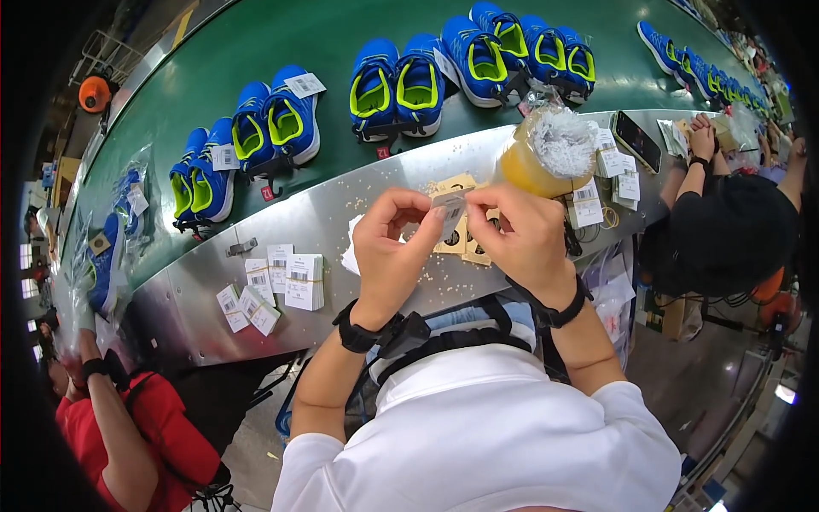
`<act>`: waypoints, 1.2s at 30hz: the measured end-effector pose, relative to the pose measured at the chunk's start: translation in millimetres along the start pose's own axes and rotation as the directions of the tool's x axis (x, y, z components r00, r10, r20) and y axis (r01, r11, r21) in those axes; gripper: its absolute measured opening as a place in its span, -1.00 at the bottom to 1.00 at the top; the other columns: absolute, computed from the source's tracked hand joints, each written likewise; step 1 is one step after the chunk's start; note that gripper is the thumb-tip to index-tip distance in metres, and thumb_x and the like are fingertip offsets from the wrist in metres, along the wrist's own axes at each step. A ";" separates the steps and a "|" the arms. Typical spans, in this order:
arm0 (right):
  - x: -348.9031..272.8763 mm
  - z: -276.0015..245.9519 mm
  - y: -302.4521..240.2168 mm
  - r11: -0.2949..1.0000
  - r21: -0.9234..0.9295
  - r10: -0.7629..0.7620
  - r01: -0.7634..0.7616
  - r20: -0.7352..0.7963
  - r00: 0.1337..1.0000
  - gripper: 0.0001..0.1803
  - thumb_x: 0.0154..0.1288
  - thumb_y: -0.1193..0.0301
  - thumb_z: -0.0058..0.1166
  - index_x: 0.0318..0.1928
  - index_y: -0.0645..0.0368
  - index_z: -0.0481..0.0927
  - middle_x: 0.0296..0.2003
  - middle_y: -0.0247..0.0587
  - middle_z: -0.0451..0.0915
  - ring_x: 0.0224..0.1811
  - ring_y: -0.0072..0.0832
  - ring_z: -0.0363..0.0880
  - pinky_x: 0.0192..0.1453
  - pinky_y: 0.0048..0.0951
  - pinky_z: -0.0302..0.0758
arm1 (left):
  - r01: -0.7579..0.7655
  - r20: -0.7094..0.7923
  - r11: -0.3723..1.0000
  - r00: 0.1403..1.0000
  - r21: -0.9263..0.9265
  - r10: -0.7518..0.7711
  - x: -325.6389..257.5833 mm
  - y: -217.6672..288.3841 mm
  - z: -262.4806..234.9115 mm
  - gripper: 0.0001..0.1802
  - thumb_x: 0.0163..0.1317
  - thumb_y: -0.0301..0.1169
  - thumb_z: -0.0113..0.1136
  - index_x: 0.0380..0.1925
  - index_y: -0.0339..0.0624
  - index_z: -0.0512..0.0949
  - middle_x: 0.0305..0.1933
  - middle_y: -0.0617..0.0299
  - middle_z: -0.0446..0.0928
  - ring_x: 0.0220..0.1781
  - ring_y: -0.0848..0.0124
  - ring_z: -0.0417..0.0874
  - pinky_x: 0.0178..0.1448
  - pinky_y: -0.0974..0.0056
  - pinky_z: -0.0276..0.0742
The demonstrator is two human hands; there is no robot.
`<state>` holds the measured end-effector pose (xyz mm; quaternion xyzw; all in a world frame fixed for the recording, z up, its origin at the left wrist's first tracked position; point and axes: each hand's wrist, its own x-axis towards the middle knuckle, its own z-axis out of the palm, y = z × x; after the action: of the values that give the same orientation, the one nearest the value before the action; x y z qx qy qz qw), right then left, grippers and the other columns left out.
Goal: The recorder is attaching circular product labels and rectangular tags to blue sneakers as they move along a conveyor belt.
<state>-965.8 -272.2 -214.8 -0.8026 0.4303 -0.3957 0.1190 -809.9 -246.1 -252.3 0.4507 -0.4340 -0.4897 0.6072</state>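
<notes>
My left hand [386,247] and my right hand [527,235] meet over the metal ledge, fingertips pinched. Between them is a small printed label [450,210], pale with dark marks, its edges gripped from either side. Beneath the fingers, tan paper cards [478,249] with dark round prints lie in a loose group, partly covered by my hands. White paper peeks out beside my left wrist. Small pale bits [439,294] are scattered over the metal around my hands.
Blue shoes [373,90] in pairs stand on the green belt [324,43] beyond the ledge. Banded white tag stacks [304,282] lie left. A yellow plastic-topped roll [546,154], a phone [637,141] and more tags [586,205] sit right. Co-workers flank me.
</notes>
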 end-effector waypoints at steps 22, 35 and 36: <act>29.6 -55.7 26.6 0.915 0.221 0.192 -0.338 0.497 0.846 -0.85 0.22 0.57 0.01 -0.19 0.26 0.54 -0.55 -0.19 0.57 -0.57 -0.49 0.53 -0.44 -0.53 0.41 | -0.934 0.759 -0.043 0.262 0.356 0.596 44.0 23.6 20.8 -0.78 -0.21 -0.46 0.15 -0.46 -0.28 0.52 -0.39 0.19 0.45 -0.31 0.34 0.54 -0.24 0.32 0.51; 79.5 -128.6 54.9 0.907 0.330 0.195 -0.263 0.225 0.955 -0.88 0.20 0.64 0.06 -0.23 0.29 0.53 -0.18 -0.24 0.60 -0.29 -0.60 0.54 -0.18 -0.58 0.46 | -0.574 0.569 0.043 0.817 0.817 0.099 152.9 -42.5 -29.6 -0.63 0.15 -0.13 0.17 -0.11 -0.07 0.52 -0.03 0.25 0.55 -0.10 0.14 0.56 -0.01 0.07 0.40; 82.3 -135.3 58.2 0.909 0.321 0.200 -0.265 0.221 0.954 -0.88 0.20 0.64 0.06 -0.23 0.29 0.53 -0.18 -0.24 0.60 -0.29 -0.60 0.54 -0.18 -0.58 0.46 | -0.529 0.544 0.178 0.838 0.830 -0.048 160.4 -51.8 -32.8 -0.65 0.15 -0.15 0.17 -0.13 -0.09 0.53 -0.05 0.24 0.55 -0.13 0.13 0.56 -0.03 0.10 0.42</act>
<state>-1074.2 -351.6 -112.9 -0.7445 0.4339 -0.3726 0.3443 -765.7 -406.1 -296.1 0.5206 -0.8362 -0.0943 0.1442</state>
